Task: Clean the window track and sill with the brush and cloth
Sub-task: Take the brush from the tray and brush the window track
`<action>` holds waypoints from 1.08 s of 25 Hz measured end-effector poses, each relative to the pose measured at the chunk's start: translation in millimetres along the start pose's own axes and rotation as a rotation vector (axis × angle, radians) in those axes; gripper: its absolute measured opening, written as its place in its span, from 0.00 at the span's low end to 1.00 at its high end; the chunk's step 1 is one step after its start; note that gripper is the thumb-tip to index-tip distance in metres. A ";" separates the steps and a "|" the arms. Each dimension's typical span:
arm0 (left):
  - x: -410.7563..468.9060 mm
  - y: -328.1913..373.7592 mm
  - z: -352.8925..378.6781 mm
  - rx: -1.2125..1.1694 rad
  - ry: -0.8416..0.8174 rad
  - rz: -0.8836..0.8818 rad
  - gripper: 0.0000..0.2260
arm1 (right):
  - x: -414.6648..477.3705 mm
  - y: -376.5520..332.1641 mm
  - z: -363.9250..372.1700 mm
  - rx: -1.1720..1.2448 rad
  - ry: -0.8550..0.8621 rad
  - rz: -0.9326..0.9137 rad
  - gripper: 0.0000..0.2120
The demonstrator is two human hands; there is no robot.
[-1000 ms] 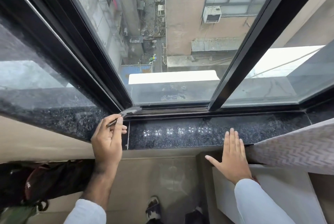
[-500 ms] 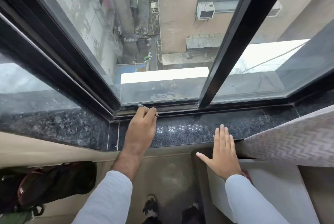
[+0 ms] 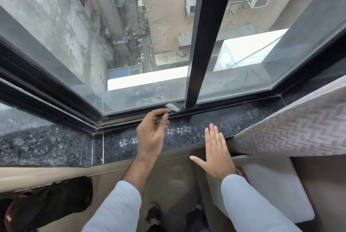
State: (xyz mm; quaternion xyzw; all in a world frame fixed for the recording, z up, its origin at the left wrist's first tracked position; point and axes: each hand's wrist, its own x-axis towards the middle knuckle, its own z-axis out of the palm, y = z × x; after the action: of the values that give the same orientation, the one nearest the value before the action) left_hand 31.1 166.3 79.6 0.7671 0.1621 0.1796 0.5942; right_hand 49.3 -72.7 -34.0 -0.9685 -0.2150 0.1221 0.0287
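Observation:
My left hand (image 3: 152, 134) grips a small brush (image 3: 171, 109) with a thin dark handle. Its pale bristles rest in the black window track (image 3: 131, 119), just left of the black vertical frame bar (image 3: 204, 44). The dark speckled granite sill (image 3: 234, 121) runs in front of the track, under both hands. My right hand (image 3: 216, 149) lies flat and open, fingers on the sill's front edge, palm over the space below. No cloth for wiping is in view.
A patterned beige curtain (image 3: 292, 130) hangs over the sill's right end. A white board (image 3: 277, 185) stands below my right hand. A black bag (image 3: 48, 203) lies on the floor at lower left. The sill turns a corner at left (image 3: 46, 147).
My left hand has slid the brush rightward along the track, from the left corner to near the vertical frame bar. My right hand has stayed flat on the sill edge.

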 end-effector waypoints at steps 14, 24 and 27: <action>4.9 -17.5 121.9 -0.290 -0.440 -0.249 0.09 | -22.1 27.4 1.0 0.009 -0.021 0.160 0.49; 51.9 -39.5 194.9 0.925 -0.743 0.441 0.08 | -24.0 32.9 -5.6 0.064 -0.060 0.121 0.50; 53.5 -37.5 190.2 1.042 -0.720 0.492 0.09 | -28.4 38.1 -8.5 0.103 -0.047 0.091 0.49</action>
State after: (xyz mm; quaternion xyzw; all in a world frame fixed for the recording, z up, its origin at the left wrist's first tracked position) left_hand 166.0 37.8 4.0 0.9798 -0.1595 -0.0585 0.1058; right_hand 42.1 -119.3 -23.5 -0.9714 -0.1648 0.1567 0.0678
